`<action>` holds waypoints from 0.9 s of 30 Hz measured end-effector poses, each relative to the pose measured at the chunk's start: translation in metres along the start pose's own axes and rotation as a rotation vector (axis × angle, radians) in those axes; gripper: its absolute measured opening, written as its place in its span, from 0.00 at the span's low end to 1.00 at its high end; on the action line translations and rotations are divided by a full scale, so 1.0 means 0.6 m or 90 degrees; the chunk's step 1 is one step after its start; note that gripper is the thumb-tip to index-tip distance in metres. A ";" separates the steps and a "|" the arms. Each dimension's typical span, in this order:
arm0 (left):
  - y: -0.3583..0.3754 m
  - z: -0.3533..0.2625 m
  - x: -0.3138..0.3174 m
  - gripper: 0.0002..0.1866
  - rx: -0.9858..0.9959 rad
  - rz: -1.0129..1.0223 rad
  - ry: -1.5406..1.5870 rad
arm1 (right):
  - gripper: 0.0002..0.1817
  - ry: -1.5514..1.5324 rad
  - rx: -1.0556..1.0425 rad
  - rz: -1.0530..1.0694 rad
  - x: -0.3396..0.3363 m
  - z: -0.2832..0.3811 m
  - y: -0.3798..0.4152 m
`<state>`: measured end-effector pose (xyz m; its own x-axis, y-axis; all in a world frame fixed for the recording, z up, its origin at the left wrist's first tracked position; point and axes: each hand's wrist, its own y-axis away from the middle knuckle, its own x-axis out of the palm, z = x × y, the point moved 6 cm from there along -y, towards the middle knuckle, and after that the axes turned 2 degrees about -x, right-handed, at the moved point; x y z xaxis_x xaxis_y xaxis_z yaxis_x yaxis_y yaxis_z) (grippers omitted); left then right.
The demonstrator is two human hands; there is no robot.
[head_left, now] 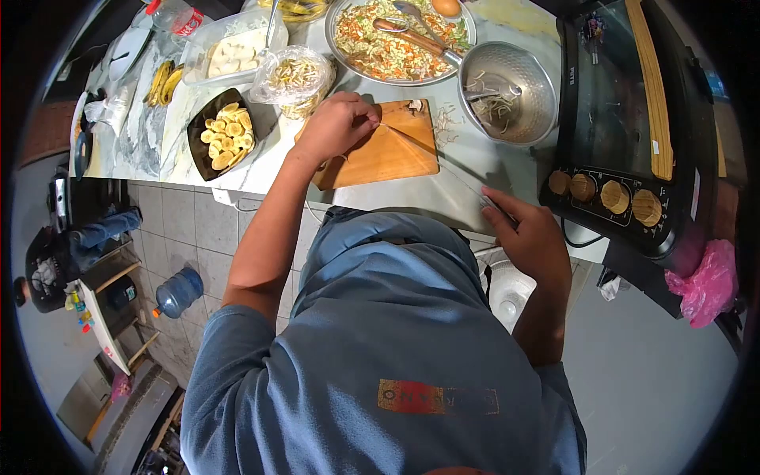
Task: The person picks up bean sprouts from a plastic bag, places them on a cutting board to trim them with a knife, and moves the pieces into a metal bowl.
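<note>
My left hand [340, 125] is over the upper left of the wooden cutting board [396, 158], its fingertips pinched together. What they pinch is too small to tell. My right hand [529, 237] is closed around the dark handle of a knife [502, 214] at the counter's front edge. Its thin blade is blurred and seems to point up and left toward the board. A small pale scrap [415, 104] lies at the board's top edge. Thin whitish strands like bean sprouts [447, 127] are scattered on the counter just right of the board.
A metal pot [507, 87] with some strands inside stands at right, beside a black toaster oven [609, 111]. Behind the board is a tray of shredded vegetables [372, 47]. To the left are a bag of sprouts [297, 79], a bowl of banana slices [226, 138] and a plastic tub [233, 51].
</note>
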<state>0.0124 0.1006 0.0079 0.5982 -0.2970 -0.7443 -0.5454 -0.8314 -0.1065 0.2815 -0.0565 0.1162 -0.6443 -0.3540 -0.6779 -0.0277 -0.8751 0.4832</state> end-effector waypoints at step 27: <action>-0.001 -0.004 0.001 0.03 0.029 0.005 -0.052 | 0.18 0.020 -0.010 0.000 -0.012 0.017 -0.006</action>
<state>0.0144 0.0997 0.0089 0.5448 -0.2625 -0.7965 -0.5773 -0.8062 -0.1291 0.2784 -0.0476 0.1249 -0.6196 -0.3646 -0.6952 -0.0156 -0.8797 0.4753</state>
